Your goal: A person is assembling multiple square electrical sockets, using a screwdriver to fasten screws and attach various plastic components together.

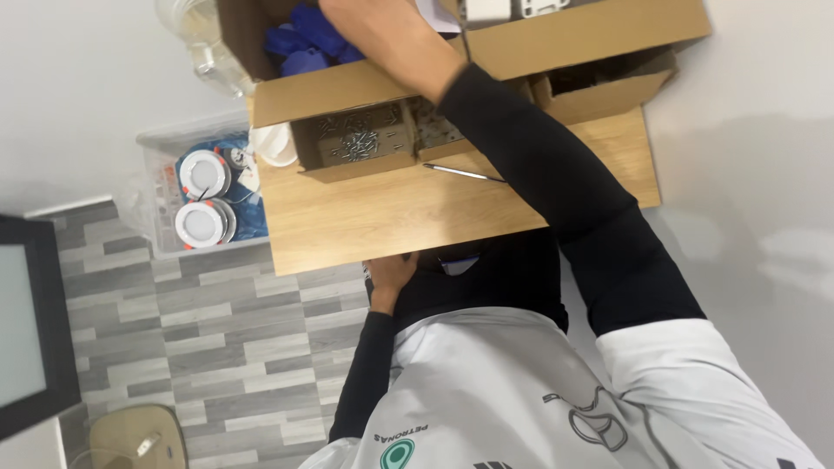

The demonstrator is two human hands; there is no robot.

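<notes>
Closest to the camera is the person's own chest in a white shirt (486,391) with black sleeves. The left hand (389,276) sits low against the near edge of the wooden table (365,221), its fingers curled at that edge; whether they grip it cannot be told. On the tabletop a thin metal rod (465,172) lies flat, partly hidden by the right forearm, which crosses over it. Just beyond the rod stands a small open cardboard tray (356,139) full of loose screws, touching the front wall of a large cardboard box (565,39) at the far end of the table. The right hand (369,22) reaches over that wall into the large box, beside a heap of blue material (304,39); the fingers run off the top of the view, so it cannot be told whether they are spread or closed on anything. The two hands are well apart, one at each end of the table. To the left, on the grey plank floor (226,347), a clear plastic bin (161,143) holds two round white lamps (204,174), and a clear plastic jar (204,43) stands near the large box's left corner.
</notes>
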